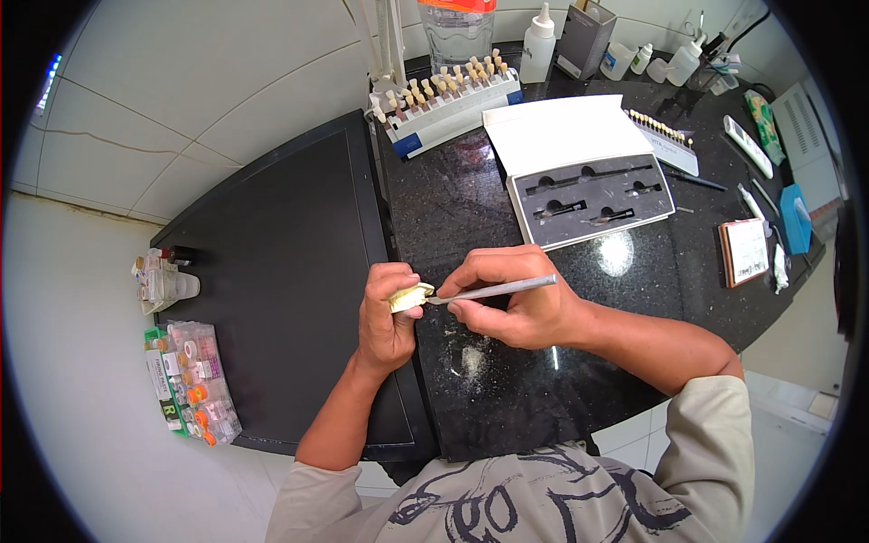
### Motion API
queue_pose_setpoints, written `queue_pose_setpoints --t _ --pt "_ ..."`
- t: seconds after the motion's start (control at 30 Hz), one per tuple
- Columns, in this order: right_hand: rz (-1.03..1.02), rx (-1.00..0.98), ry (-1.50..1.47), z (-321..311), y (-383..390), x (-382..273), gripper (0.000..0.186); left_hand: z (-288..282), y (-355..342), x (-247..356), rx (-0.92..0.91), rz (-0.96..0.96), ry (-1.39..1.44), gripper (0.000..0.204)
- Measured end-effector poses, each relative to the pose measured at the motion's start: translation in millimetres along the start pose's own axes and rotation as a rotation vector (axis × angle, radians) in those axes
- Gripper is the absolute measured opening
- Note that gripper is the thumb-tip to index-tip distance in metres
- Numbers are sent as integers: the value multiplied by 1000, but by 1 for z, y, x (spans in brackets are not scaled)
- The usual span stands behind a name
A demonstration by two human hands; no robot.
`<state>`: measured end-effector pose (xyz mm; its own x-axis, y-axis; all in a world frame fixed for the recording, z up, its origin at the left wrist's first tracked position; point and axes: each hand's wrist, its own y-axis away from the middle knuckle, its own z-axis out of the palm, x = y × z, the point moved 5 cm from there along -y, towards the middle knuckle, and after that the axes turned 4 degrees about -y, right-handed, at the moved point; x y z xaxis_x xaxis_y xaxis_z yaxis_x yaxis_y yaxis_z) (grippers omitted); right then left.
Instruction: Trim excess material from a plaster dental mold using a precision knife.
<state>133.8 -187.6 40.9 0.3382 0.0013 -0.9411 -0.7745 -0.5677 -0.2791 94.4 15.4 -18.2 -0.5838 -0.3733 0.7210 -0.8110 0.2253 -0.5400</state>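
Observation:
My left hand is closed around a small pale-yellow dental plaster model, pinched between thumb and fingers. My right hand grips a scalpel like a pen, its flat silver handle pointing right. The scalpel's tip meets the right edge of the model or lies just beside it; the fingers partly cover this spot. Both hands are above the speckled black countertop, close to its left edge. Below them, pale powder is scattered on the counter.
Beyond my hands lies an open white case with dark foam slots. Tooth shade guides stand behind it, with bottles along the wall. A notepad is at right. The lower black surface at left holds boxed jars.

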Motion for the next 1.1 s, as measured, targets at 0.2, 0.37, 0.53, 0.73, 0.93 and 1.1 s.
queue_pose_setpoints --t 0.2,0.37,0.53,0.73,0.93,1.1 --pt "-10 -6 3 0 0 1 17 0 0 0 2 -3 13 30" --pt "-29 -5 19 0 0 -2 17 -1 -2 1 2 9 0 29" --pt "-4 2 -9 0 0 0 16 -1 -4 3 -5 29 -25 30" --pt "-8 9 -12 0 0 1 15 -1 -4 4 -10 11 -11 29" --pt "-11 -2 -3 0 0 0 15 -2 -3 4 -13 8 -4 28" --pt "-23 4 -10 0 0 1 15 -1 -3 3 -10 13 -9 28"
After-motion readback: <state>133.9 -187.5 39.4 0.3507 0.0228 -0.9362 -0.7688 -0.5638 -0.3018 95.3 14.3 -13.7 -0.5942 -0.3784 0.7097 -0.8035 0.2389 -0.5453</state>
